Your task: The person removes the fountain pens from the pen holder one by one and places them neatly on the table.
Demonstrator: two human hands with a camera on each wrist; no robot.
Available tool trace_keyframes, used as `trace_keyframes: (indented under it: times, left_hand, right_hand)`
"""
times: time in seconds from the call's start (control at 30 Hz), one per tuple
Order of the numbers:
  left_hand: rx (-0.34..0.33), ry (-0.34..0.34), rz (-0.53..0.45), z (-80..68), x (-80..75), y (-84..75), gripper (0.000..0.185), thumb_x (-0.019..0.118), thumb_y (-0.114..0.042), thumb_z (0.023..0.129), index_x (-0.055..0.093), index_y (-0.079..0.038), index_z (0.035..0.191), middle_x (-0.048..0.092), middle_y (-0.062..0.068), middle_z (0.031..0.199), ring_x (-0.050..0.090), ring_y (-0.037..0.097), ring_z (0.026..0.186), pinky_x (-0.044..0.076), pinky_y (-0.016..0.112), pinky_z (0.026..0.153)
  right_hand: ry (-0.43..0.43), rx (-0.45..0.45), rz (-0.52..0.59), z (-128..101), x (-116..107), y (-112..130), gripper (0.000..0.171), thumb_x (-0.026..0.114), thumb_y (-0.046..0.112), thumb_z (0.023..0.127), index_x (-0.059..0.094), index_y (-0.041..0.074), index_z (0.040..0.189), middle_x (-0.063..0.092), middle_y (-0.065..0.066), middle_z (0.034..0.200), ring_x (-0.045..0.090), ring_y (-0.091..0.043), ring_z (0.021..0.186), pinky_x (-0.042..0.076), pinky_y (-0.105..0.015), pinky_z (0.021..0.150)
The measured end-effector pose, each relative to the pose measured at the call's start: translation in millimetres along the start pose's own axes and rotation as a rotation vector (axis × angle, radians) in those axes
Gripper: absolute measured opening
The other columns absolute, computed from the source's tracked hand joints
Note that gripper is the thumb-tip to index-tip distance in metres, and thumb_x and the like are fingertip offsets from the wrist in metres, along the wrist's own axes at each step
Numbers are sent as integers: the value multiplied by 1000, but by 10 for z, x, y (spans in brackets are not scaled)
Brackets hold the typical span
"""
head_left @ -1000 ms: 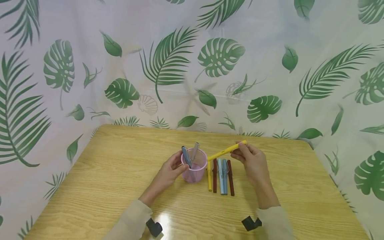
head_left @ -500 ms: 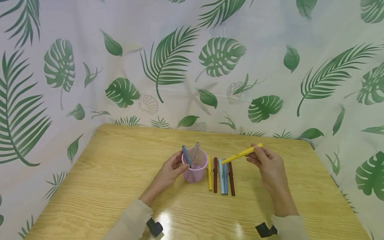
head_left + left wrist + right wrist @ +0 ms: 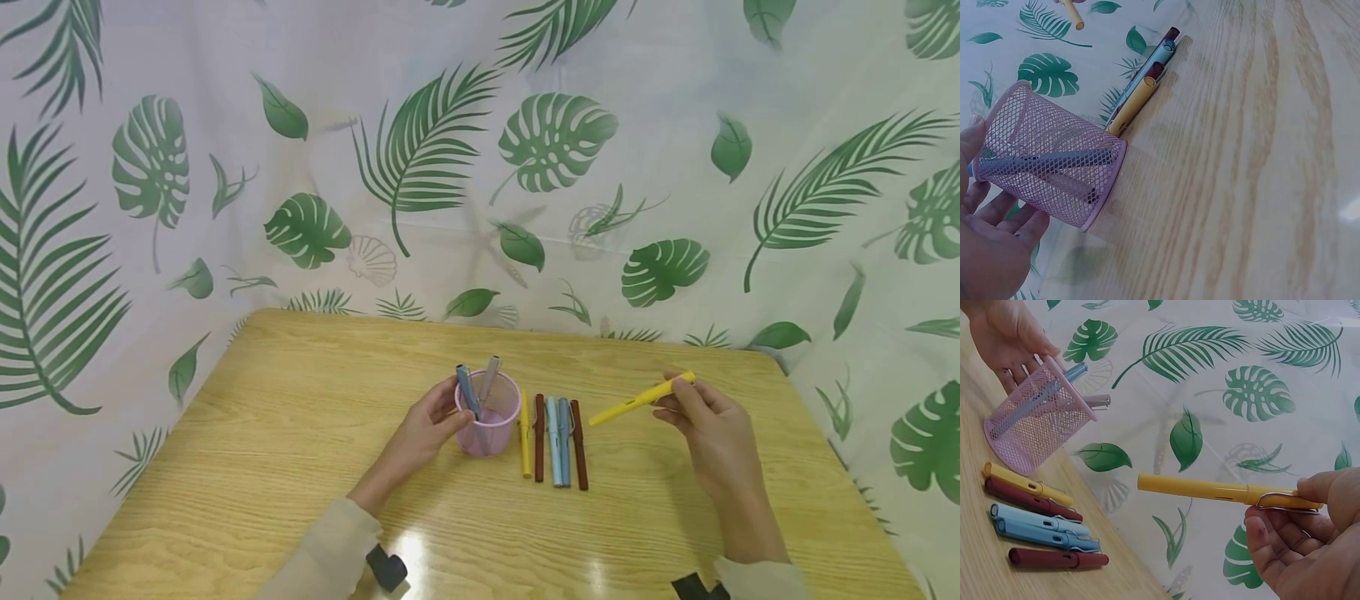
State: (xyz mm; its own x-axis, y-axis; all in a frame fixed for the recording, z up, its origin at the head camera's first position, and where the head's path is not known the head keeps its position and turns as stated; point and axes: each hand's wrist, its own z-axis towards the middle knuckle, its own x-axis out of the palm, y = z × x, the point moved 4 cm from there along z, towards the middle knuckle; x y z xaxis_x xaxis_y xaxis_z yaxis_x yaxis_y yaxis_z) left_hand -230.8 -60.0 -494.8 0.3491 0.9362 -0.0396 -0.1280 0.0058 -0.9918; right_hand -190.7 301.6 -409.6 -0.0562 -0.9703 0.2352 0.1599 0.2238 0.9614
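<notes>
A yellow pen (image 3: 639, 401) is pinched at its clip end between the thumb and curled fingers of the right hand (image 3: 711, 433); it is held in the air above the wooden table (image 3: 262, 450), right of a row of five pens (image 3: 553, 440), its free end directed left toward them. The row, made up of one yellow, two dark red and two light blue pens, is laid flat just right of a pink mesh cup (image 3: 487, 413). The cup is cradled from the left by the left hand (image 3: 423, 429), fingers curved against its wall; a blue pen (image 3: 467, 389) and a grey pen (image 3: 489, 379) are stood inside it.
</notes>
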Motion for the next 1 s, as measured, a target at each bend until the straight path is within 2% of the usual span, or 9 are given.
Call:
trace_keyframes:
  times: [0.37,0.5,0.8,1.0]
  left_hand:
    - [-7,-3,-4,-13,2,-22,67,64,-12,104,29,2,160,42,24,158,42,38,145,36,46,120]
    - [-3,-1,-5,-11,7,-19,67,64,-11,104,29,2,160,43,25,156,43,39,144,37,46,119]
    - [-8,-1,-4,-12,5,-19,67,64,-12,104,29,1,160,43,25,156,43,39,144,37,46,119]
    - [-8,-1,3,-3,3,-12,67,64,-12,104,29,2,160,43,25,156,43,39,144,37,47,119]
  right_hand:
    - [18,10,-39,-32,-158,-18,20,62,14,105,73,-3,108,71,1,115,70,-12,93,60,-26,85]
    - [38,34,-97,-36,-181,-55,24,62,16,105,71,-7,106,68,1,113,69,-12,92,61,-25,84]
    - [52,89,-193,-30,-201,-188,26,62,18,106,69,-7,100,69,8,118,68,-12,89,61,-24,81]
    - [53,142,-265,2,-230,-320,30,62,21,106,69,-8,108,69,13,115,69,-13,88,61,-24,80]
